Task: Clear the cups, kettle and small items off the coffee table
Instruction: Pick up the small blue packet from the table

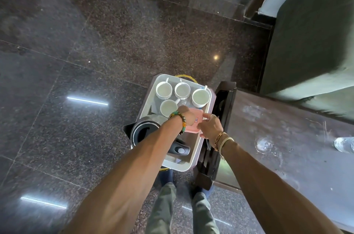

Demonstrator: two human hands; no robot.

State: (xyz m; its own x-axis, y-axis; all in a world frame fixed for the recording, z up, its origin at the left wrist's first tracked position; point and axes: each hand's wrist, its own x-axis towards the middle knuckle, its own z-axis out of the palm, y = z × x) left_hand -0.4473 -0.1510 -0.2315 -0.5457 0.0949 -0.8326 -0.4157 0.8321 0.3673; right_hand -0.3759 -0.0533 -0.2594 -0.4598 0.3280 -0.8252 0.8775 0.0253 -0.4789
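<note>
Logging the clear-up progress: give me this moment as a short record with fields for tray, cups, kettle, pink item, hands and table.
tray: white tray, beside the table's end
cups: four white cups on the tray's far half, all upright
kettle: black-lidded kettle on the tray's near half
pink item: flat pink container above the tray
left hand: left hand on the pink container
right hand: right hand gripping its right edge
table: dark table, a clear bottle lying at the right edge

Unreadable sticker [196, 119] on pink box [191, 121]
</note>
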